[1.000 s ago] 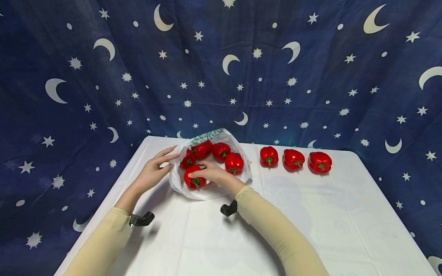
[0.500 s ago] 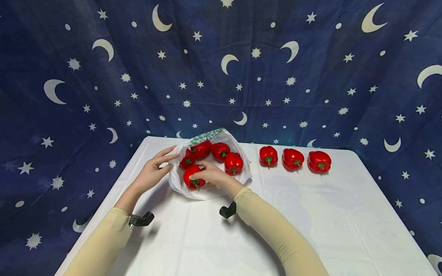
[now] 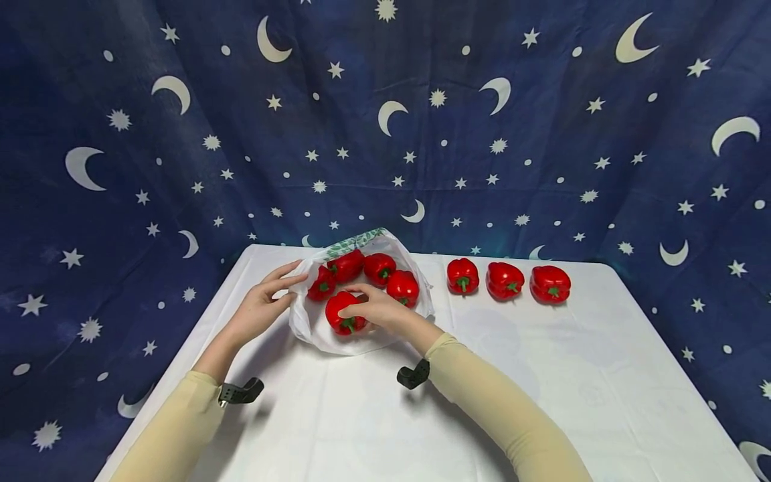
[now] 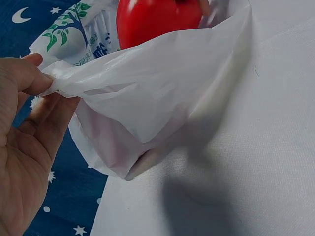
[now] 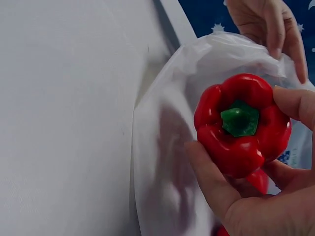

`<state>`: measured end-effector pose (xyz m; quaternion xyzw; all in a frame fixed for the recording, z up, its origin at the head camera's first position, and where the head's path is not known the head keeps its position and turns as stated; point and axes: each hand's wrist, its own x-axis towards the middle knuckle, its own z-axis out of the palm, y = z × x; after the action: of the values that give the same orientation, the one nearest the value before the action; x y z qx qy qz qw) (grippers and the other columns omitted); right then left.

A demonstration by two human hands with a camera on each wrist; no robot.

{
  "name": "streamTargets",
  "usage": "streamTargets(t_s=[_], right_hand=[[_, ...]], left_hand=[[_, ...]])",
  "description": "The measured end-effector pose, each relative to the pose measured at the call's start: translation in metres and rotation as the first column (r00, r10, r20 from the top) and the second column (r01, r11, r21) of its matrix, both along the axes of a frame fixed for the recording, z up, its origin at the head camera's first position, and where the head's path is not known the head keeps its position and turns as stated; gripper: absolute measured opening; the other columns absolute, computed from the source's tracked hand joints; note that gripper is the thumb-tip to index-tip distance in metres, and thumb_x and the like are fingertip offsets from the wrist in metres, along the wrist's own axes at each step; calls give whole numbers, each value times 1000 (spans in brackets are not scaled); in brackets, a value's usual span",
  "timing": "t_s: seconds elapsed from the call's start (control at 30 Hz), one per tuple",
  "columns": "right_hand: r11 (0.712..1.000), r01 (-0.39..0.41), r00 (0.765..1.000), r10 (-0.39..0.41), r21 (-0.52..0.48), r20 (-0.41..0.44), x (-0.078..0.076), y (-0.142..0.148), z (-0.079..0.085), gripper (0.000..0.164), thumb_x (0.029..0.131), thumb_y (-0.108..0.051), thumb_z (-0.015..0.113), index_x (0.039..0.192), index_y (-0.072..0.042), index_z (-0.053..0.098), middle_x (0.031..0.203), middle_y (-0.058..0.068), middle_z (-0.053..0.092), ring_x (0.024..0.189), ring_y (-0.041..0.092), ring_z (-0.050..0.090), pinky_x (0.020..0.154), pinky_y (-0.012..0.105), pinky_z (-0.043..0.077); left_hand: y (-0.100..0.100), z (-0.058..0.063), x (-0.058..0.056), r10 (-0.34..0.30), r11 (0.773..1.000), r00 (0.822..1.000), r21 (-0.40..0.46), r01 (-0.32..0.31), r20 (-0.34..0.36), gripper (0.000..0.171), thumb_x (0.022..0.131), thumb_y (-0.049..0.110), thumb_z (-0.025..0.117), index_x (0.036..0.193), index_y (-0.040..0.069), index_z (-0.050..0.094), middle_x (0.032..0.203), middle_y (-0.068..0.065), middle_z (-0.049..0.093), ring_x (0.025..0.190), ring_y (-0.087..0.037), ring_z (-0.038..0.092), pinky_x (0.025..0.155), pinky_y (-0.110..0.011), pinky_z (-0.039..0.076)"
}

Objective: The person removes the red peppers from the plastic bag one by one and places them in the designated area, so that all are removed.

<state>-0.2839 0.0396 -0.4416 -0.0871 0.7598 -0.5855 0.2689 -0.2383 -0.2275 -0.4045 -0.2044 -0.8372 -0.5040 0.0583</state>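
Note:
My left hand pinches the left rim of a white plastic bag between thumb and fingers; in the left wrist view the bag's edge stretches out taut from that grip. Over the bag's mouth, my right hand holds a red bell pepper. From the right wrist, this pepper shows its green stem facing the camera, with thumb and fingers around its sides. Deeper in the bag lie several more red bell peppers, among them one at the back and one at the right.
To the right of the bag, three red bell peppers stand in a row: a near one, a middle one and a far one. A white cloth covers the table. Behind it hangs a dark blue star-and-moon curtain.
My right hand has shifted slightly rightward relative to the bag, with the bell pepper in its grip. My left hand keeps its hold on the rim. The head view has tilted a little.

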Motion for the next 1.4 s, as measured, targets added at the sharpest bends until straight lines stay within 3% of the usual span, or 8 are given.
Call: streamTargets(t_s=[0.33, 0.57, 0.77, 0.9, 1.07, 1.27, 1.4], right_hand=[[986, -12, 996, 26, -168, 83, 14, 45, 14, 68, 87, -19, 80, 148, -15, 50, 142, 16, 46, 122, 34, 55, 83, 50, 58], [988, -11, 997, 22, -152, 73, 21, 88, 26, 64, 90, -21, 78, 147, -16, 50, 150, 15, 39, 131, 36, 46, 86, 47, 58], [990, -9, 999, 15, -138, 44, 29, 127, 36, 65, 90, -23, 75, 149, -15, 50, 150, 16, 40, 132, 37, 45, 89, 47, 56], [991, 7, 999, -3, -134, 33, 31, 156, 39, 65, 90, -21, 73, 150, -14, 49, 151, 16, 40, 133, 37, 41, 90, 48, 56], [984, 51, 999, -48, -171, 25, 33, 193, 41, 66, 93, -16, 68, 153, -8, 43, 151, 21, 38, 129, 39, 45, 89, 52, 55], [979, 100, 995, -99, -178, 15, 35, 238, 43, 69, 94, -13, 64, 156, -4, 34, 153, 24, 33, 126, 37, 49, 91, 53, 54], [973, 136, 990, -139, -187, -4, 39, 269, 46, 67, 98, -13, 61, 157, -4, 32, 153, 23, 31, 123, 32, 53, 92, 52, 54]], left_hand=[[-2, -3, 0, 7, 1000, 1000, -1, -7, 12, 39, 98, -5, 60, 136, -2, 64, 160, -11, 40, 149, -32, 30, 99, -14, 39], [-1, -2, -2, 10, 1000, 1000, -2, -10, 4, 39, 98, -6, 60, 136, -1, 65, 160, -12, 40, 150, -32, 28, 99, -11, 35], [-2, -2, -2, 13, 1000, 1000, -13, -13, 17, 39, 99, -3, 60, 137, 0, 65, 160, -8, 40, 150, -29, 29, 104, -19, 37], [-2, -4, -2, 13, 1000, 1000, -13, -13, 21, 39, 99, -3, 60, 137, 0, 64, 161, -10, 39, 150, -30, 28, 101, -14, 36], [-2, -5, -2, 11, 1000, 1000, -4, -11, 17, 39, 99, -4, 60, 137, 0, 64, 161, -11, 39, 150, -30, 27, 97, -10, 35], [-2, -4, -1, 12, 1000, 1000, -13, -12, 15, 39, 99, -3, 60, 137, 0, 64, 161, -9, 39, 150, -30, 27, 103, -21, 38], [-3, -4, 1, 14, 1000, 1000, -14, -14, 13, 39, 99, -4, 60, 137, 0, 64, 160, -8, 40, 150, -30, 28, 103, -21, 39]])
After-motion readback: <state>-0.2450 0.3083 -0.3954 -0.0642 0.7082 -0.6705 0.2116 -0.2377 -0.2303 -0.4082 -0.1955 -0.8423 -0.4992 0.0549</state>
